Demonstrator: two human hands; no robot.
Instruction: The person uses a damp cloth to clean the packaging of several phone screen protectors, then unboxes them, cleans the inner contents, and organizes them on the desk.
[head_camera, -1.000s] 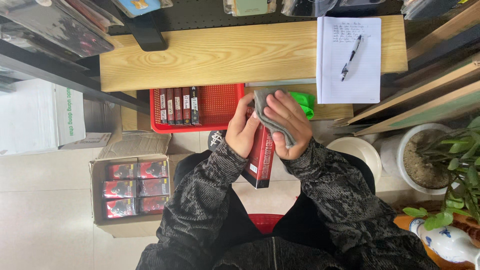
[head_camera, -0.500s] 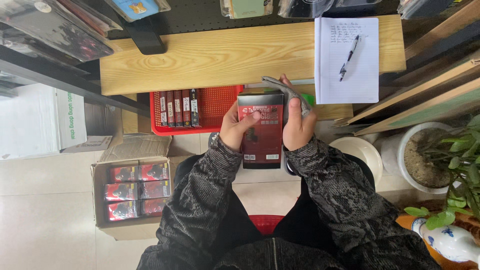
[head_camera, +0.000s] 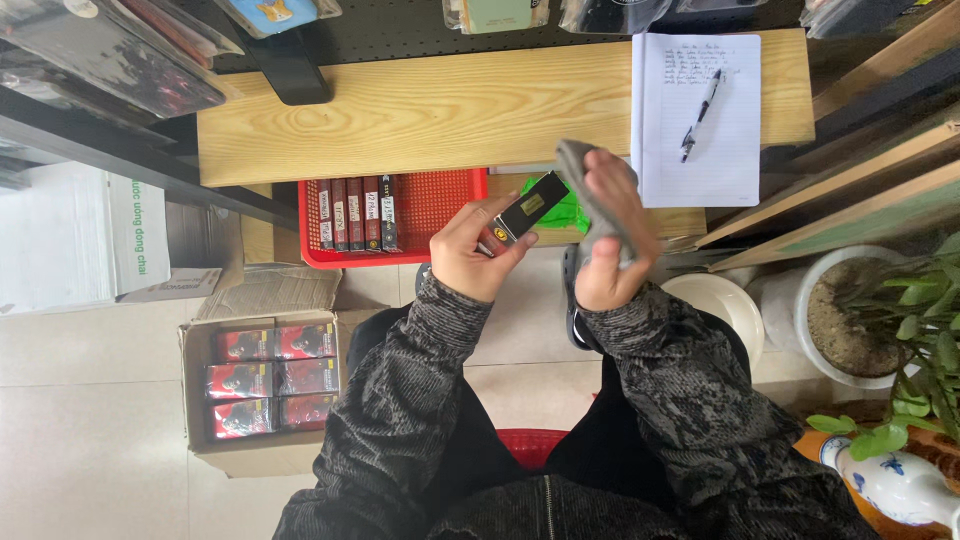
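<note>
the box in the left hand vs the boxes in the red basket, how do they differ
The held box is alone, tilted in the left hand, its narrow dark edge up; the basket boxes stand side by side in a row in the red basket. The held one touches the grey cloth in the right hand; those touch no cloth. Both look like slim dark red boxes.

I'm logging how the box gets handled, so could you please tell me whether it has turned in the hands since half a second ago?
Yes. The box showed its broad red face then; now the left hand holds it edge-up, tilted toward the wooden shelf.
</note>
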